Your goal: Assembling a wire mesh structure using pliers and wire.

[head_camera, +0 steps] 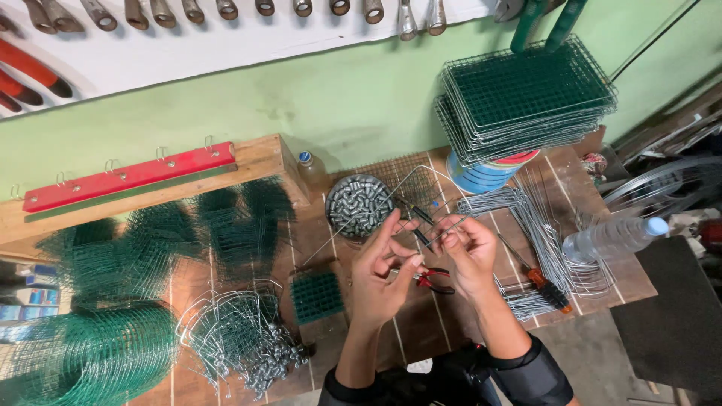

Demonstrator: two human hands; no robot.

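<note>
Pinching a thin, stiff, light wire (421, 174) near the worktop's (594, 282) back edge, left hand (383, 274) and right hand (468, 252) fingers close on its ends.

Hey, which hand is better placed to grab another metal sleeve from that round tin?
Left, probably. The left hand is just below the round tin of metal sleeves, its fingers reaching up toward the rim. The right hand sits farther to the side, pinching the bent wire.

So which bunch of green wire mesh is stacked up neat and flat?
The stack of green mesh panels at the back right, sitting on a blue round container. The other green mesh on the left is rolled or crumpled, not flat.
</note>
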